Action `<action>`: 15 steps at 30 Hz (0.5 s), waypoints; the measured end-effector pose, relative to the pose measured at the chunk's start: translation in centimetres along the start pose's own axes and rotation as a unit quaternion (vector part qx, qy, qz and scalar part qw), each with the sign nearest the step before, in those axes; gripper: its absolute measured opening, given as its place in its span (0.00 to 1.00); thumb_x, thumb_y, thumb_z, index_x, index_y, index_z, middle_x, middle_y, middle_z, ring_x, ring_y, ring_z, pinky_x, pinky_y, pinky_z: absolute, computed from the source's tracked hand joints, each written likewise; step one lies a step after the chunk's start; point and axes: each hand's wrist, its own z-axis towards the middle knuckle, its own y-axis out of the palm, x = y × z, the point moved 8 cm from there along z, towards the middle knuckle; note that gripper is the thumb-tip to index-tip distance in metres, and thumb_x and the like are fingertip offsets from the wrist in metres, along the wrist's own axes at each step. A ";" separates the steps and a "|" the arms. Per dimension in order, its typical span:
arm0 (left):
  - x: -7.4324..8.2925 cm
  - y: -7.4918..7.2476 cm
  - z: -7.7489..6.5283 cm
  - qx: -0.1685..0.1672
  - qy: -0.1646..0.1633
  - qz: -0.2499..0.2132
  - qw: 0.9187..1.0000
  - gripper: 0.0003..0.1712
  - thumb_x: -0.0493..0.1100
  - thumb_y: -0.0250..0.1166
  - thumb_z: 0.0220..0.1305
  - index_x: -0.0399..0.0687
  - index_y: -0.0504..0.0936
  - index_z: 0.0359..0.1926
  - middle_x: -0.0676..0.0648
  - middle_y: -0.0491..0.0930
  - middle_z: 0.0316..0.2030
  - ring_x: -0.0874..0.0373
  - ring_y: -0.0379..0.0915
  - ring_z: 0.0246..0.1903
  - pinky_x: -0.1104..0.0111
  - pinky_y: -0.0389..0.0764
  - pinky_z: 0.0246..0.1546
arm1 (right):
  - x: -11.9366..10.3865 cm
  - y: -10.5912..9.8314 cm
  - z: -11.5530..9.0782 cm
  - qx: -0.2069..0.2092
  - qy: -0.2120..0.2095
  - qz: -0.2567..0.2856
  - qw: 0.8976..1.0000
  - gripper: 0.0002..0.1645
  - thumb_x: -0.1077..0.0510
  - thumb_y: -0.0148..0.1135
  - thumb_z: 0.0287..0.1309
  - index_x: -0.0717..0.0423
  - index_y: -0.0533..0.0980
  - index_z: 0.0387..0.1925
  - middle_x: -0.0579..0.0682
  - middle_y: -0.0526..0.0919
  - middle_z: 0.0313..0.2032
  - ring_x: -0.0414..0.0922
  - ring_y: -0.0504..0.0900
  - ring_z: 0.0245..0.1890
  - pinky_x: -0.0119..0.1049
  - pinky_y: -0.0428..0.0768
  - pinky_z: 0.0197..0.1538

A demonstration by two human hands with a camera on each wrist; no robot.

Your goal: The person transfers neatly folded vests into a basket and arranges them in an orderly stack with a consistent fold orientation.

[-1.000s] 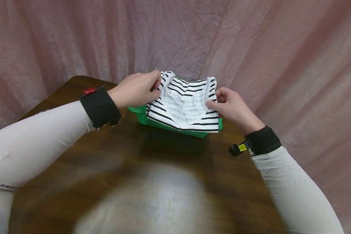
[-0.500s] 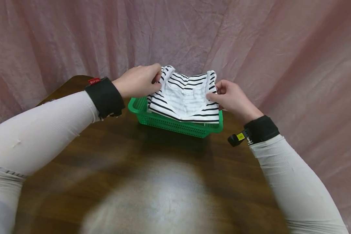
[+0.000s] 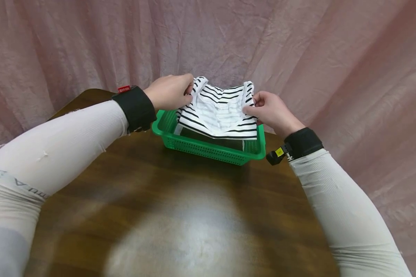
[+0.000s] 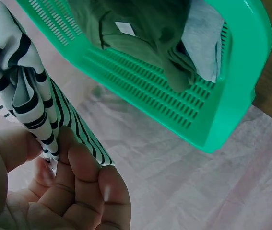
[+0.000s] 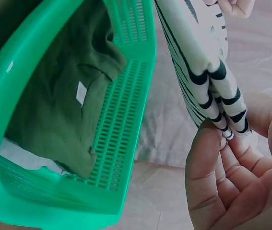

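Observation:
A folded white shirt with black stripes [image 3: 225,129] hangs over the green plastic basket [image 3: 208,154], its neckline facing up. My left hand [image 3: 173,91] pinches the shirt's left edge between thumb and fingers; the left wrist view shows the bunched striped cloth [image 4: 28,93] in that grip. On the opposite edge, my right hand [image 3: 272,112] pinches the cloth the same way, with the folded layers [image 5: 222,103] visible in the right wrist view. Inside the basket lie a dark green garment [image 5: 64,96] with a small white tag and a light grey cloth [image 4: 203,40].
The basket stands on a brown wooden table [image 3: 152,184] near its far side. Behind it hangs a pink curtain [image 3: 215,38], close to the far rim. Light glares off the near part of the tabletop.
Both hands have lifted the striped shirt up and away from me. More of the basket's near rim and inside now shows beneath it. The basket has hardly moved.

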 end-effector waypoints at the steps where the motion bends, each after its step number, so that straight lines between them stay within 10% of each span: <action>1: 0.0 0.1 0.2 -0.002 -0.001 0.001 1.000 0.07 0.41 0.58 0.81 0.43 0.71 0.44 0.44 0.72 0.32 0.46 0.69 0.33 0.57 0.65 0.38 | 0.1 0.0 0.1 -0.001 0.003 -0.001 1.000 0.19 0.51 0.72 0.75 0.59 0.72 0.48 0.51 0.76 0.42 0.48 0.80 0.45 0.34 0.85 0.43; 15: -0.4 2.5 2.2 -0.040 -0.015 0.000 0.999 0.04 0.39 0.55 0.81 0.42 0.73 0.47 0.42 0.75 0.38 0.44 0.73 0.38 0.56 0.68 0.42 | 1.4 0.4 1.4 -0.006 0.023 -0.015 1.000 0.17 0.52 0.71 0.76 0.58 0.72 0.48 0.50 0.77 0.40 0.46 0.81 0.39 0.37 0.84 0.41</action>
